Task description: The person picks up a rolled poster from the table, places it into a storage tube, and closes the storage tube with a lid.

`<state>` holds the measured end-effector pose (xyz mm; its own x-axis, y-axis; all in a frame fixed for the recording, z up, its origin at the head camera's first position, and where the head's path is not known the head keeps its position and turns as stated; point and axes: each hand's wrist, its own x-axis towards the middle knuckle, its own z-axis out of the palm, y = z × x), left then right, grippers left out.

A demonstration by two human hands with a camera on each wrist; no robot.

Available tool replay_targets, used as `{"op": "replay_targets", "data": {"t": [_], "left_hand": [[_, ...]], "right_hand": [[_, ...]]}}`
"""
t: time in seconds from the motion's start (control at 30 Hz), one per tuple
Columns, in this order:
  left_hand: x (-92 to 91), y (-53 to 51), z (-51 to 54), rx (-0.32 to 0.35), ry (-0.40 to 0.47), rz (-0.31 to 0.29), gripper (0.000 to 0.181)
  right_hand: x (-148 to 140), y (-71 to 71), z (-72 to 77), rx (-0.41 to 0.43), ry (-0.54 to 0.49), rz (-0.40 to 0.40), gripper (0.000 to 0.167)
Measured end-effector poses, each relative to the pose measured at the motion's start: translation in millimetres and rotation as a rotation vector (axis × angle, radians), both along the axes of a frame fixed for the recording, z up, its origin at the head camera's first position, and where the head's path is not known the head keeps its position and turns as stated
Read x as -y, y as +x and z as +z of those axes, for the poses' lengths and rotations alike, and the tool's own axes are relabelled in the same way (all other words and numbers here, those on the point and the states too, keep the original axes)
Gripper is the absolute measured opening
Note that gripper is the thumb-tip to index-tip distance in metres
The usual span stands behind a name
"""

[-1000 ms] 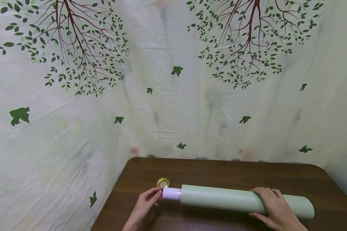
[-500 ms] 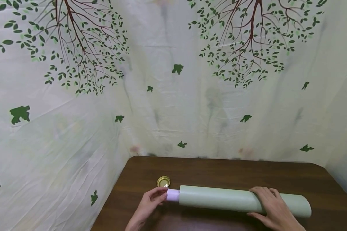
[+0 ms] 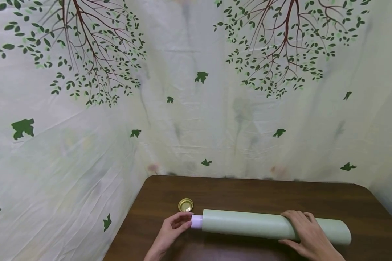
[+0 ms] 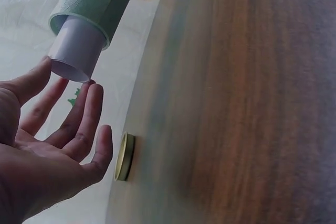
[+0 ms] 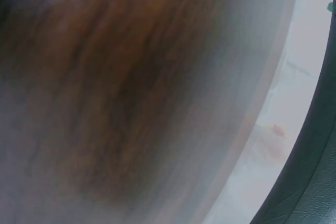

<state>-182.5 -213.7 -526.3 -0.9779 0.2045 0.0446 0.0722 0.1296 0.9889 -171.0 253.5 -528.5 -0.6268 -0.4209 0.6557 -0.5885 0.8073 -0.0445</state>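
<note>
A pale green cylindrical tube (image 3: 245,223) lies level above the table, and my right hand (image 3: 308,232) grips it near its right end. From its open left end sticks a short piece of a rolled white-lilac sheet (image 3: 197,221). My left hand (image 3: 171,230) holds the outer end of this roll between thumb and fingers. The left wrist view shows the thumb at one side of the rolled sheet (image 4: 79,48) and fingertips at its far rim. In the right wrist view only a dark strip of the tube (image 5: 315,166) appears; the hand is out of that frame.
A round gold lid (image 3: 185,205) lies on the dark brown wooden table (image 3: 264,192), just behind the left hand's fingers. White cloth (image 3: 183,127) printed with trees and green leaves hangs behind and beside the table.
My left hand has moved right, and the rolled sheet has slid deeper into the tube, so less of it shows. The right hand keeps its grip on the tube, shifting slightly left.
</note>
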Motion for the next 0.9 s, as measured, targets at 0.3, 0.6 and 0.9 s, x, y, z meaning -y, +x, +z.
{"op": "replay_targets", "data": {"t": [0.3, 0.6, 0.9], "left_hand": [[-7.9, 3.0, -9.2, -0.154, -0.027, -0.055, 0.032], [-14.9, 8.2, -12.5, -0.200, -0.045, -0.069, 0.032], [-19.5, 11.8, -17.2, -0.194, -0.070, -0.060, 0.031]], "right_hand": [[1, -0.1, -0.9, 0.006, 0.004, 0.003, 0.079], [3, -1.4, -1.9, 0.011, 0.000, 0.008, 0.081], [6, -0.1, -1.3, 0.014, 0.008, 0.019, 0.079]]}}
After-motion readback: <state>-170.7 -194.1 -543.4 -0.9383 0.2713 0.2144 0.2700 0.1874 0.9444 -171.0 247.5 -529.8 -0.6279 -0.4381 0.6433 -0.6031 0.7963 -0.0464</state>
